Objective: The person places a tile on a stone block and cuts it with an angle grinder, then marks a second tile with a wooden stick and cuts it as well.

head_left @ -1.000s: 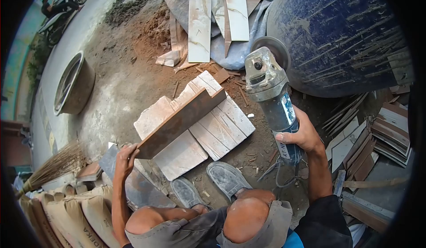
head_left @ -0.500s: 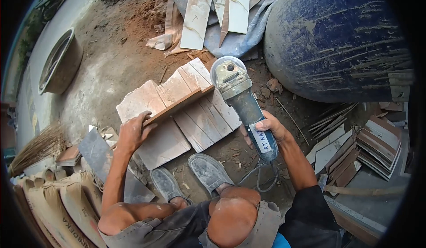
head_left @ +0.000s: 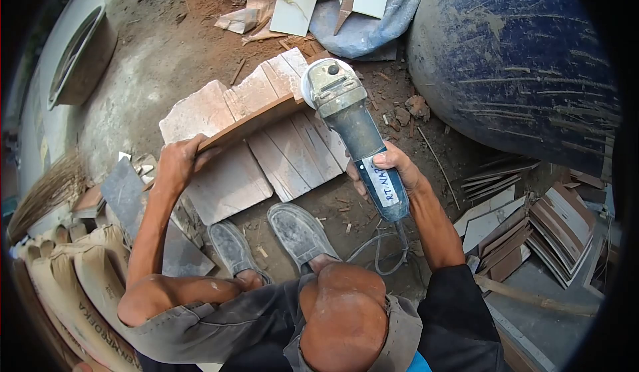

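My left hand point(head_left: 177, 163) grips the near end of a narrow brown tile point(head_left: 254, 123), which stands on its long edge. Beneath it lies a pale slab point(head_left: 229, 184) scored with several cut lines. In my right hand point(head_left: 407, 167) is an angle grinder point(head_left: 365, 136), fingers wrapped round its dark body and thumb over the white label. The grinder's round disc point(head_left: 307, 87) is right at the tile's far end. A grey cord point(head_left: 383, 239) trails from the tool's back toward my shoes point(head_left: 299, 235).
A big scratched blue drum point(head_left: 512, 65) stands at upper right. Marble-patterned tile strips point(head_left: 297, 2) lie on a blue sheet point(head_left: 363, 42). Stacked tiles point(head_left: 566, 229) are at right, filled sacks point(head_left: 80, 299) and a twig broom point(head_left: 50, 192) at left. A basin point(head_left: 86, 65) sits upper left.
The view has shifted, so the slab, tile and both hands appear further up and left. The grinder's disc stays close to the tile's far end. Both hands keep their holds.
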Available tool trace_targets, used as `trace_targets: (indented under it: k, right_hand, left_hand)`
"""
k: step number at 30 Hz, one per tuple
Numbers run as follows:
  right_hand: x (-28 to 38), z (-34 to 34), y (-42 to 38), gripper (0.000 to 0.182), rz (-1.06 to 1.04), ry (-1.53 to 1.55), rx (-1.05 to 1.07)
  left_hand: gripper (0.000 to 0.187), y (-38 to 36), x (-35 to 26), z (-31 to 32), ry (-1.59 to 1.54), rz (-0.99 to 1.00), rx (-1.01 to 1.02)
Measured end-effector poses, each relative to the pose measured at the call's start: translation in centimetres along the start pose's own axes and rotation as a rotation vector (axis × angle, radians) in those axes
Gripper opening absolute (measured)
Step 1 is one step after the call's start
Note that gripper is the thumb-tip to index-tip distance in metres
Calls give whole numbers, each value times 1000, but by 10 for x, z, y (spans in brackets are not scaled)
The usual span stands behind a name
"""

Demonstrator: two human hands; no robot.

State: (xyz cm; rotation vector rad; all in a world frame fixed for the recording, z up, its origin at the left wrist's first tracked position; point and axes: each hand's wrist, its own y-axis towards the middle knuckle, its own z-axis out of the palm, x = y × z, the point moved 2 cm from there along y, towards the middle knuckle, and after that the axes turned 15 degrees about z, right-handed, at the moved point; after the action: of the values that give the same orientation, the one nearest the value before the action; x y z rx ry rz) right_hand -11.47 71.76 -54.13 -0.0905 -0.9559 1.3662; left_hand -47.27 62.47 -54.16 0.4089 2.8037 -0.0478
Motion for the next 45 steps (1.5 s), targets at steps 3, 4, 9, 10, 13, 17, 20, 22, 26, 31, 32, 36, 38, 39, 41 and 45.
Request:
trace_targets:
  k: [3,4,9,10,13,17,20,22,26,31,32,36,38,39,41,45]
  right_hand:
    - [-2,-2,4,52,8,-10,-9]
    - [-3,-3,7,51,-8,-15,-30]
    - [-5,-3,12,49,3,-38,-41]
    - [-5,-2,13,48,-8,-43,-55]
    - [-4,-2,15,48,4,-60,-43]
    - [-2,1,16,46,3,-68,-50]
    - [-3,0,17,45,16,-82,-42]
    - [-2,1,16,44,13,-90,-47]
    - [-2,2,16,44,15,-92,-55]
    - [-3,2,17,43,3,-105,-50]
    - [-4,1,17,43,5,-106,-47]
    - [-7,-4,18,49,17,-107,-47]
    - [-7,-5,17,54,45,-103,-26]
    - [-8,-5,16,54,47,-97,-30]
    - [-8,-5,17,55,50,-94,-32]
    - [-10,-5,17,55,47,-87,-33]
  left_hand:
    - [23,-2,7,5,26,-14,20]
    - [23,-3,6,6,25,-15,25]
    - [22,-2,4,4,19,0,9]
    - [22,-2,4,3,20,-4,10]
    - [21,0,3,2,24,-4,19]
    - [20,0,3,2,11,-8,22]
    - [20,-1,5,3,22,-15,28]
    - [20,-1,5,3,29,-16,30]
    - [19,-1,4,2,25,-7,30]
    - [19,-1,6,3,11,-8,27]
    - [19,-1,4,2,11,-13,35]
    - [19,-1,3,2,4,-19,42]
    - [20,0,3,1,-2,-15,36]
    - [20,0,3,0,-7,-9,28]
    - [20,0,4,1,-1,-11,27]
    - [21,-1,5,3,4,5,14]
